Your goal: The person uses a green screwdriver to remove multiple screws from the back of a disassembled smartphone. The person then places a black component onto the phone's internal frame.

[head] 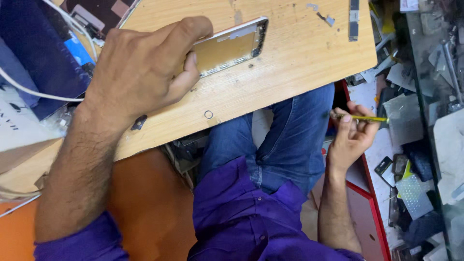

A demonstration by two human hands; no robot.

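While the left hand (140, 67) arches knuckles-up on the pale wooden desk (290, 63), its thumb and fingers clamp the near end of a gold, silver-rimmed phone back shell (229, 46), which lies flat on the board. Just below the shell sits a small metal ring (208, 114). Well right of the shell, off the desk's edge, the right hand (353, 137) pinches a thin yellow-handled tool (367, 118) over the blue-jeaned knee (290, 135).
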